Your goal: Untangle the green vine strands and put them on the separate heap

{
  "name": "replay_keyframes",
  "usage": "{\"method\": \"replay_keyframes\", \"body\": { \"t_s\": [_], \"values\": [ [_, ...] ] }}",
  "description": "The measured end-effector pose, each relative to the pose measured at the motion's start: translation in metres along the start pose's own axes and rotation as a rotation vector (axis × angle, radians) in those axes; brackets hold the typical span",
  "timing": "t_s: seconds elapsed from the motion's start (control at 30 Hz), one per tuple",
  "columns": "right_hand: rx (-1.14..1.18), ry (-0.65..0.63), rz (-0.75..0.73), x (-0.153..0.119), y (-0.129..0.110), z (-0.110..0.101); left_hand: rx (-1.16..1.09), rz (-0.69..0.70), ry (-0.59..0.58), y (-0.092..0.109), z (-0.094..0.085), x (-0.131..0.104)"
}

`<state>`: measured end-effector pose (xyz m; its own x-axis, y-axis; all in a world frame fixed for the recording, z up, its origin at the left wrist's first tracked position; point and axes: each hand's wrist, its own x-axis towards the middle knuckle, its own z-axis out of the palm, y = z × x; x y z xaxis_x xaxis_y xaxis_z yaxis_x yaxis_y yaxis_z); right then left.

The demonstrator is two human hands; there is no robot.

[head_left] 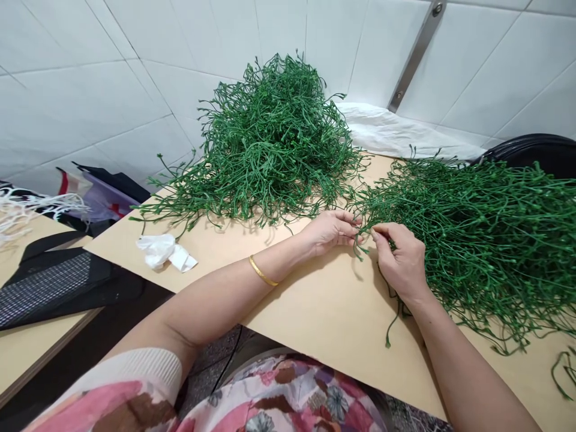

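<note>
My left hand [335, 232] rests low over the board, fingers closed round a thin green plant stem [359, 251] whose tip droops below them. Close to its right, my right hand [400, 255] pinches thumb and forefinger together; what lies in the pinch is too small to make out. Behind my hands rises a tall tangled pile of green stems [274, 144] with small bud-like tips. A second, flatter heap of similar stems [499, 234] spreads beside and beyond my right hand. One loose stem [389, 333] hangs out below my right wrist.
The pale wooden tabletop [315, 312] meets a white tiled wall [189, 36]. A crumpled white tissue [164, 251] lies left. White cloth or plastic [400, 129] and a black rounded object [535, 150] are behind the right heap. A black mesh item [54, 288] sits on the left-hand surface.
</note>
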<state>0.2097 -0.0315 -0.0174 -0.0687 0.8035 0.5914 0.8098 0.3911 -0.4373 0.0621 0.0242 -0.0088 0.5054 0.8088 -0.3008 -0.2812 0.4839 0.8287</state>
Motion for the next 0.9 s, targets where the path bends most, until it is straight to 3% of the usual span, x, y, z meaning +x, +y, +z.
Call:
{"method": "replay_keyframes", "body": {
  "t_s": [0.2, 0.53, 0.73, 0.9],
  "values": [
    [0.145, -0.033, -0.021, -0.0016, -0.0087, -0.0007, 0.077, 0.128, 0.100, -0.0039, 0.0032, -0.0009],
    [-0.076, 0.030, -0.199, -0.0018, -0.0050, 0.0030, -0.037, -0.054, 0.006, -0.0010, -0.0009, 0.0007],
    [-0.120, -0.027, -0.301, -0.0020, -0.0080, 0.0020, 0.075, -0.030, 0.068, -0.0005, -0.0003, -0.0008],
    [-0.065, -0.065, -0.300, -0.0007, -0.0073, 0.0003, 0.122, -0.002, 0.093, -0.0014, 0.0001, -0.0007]
  ]
}}
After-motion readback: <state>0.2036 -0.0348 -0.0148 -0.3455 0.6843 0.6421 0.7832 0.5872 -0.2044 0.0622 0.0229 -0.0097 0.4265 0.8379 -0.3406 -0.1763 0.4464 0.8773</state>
